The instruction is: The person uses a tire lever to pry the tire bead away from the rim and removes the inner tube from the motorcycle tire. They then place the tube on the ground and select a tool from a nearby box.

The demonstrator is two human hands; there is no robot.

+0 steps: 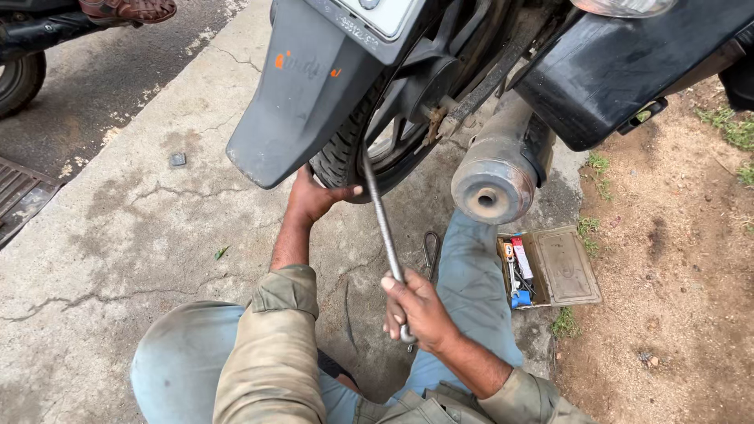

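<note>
Cracked concrete underfoot, left hand (314,198) braces the tyre (339,153) while right hand (416,310) grips a lever (382,220) that could slip.

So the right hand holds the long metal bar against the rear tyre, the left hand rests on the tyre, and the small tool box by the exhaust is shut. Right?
Not quite: the head view shows the tool box lying open, tools inside. The rest stands: the right hand holds the metal bar against the rear tyre, the left hand rests on the tyre, and the box sits by the exhaust.
</note>
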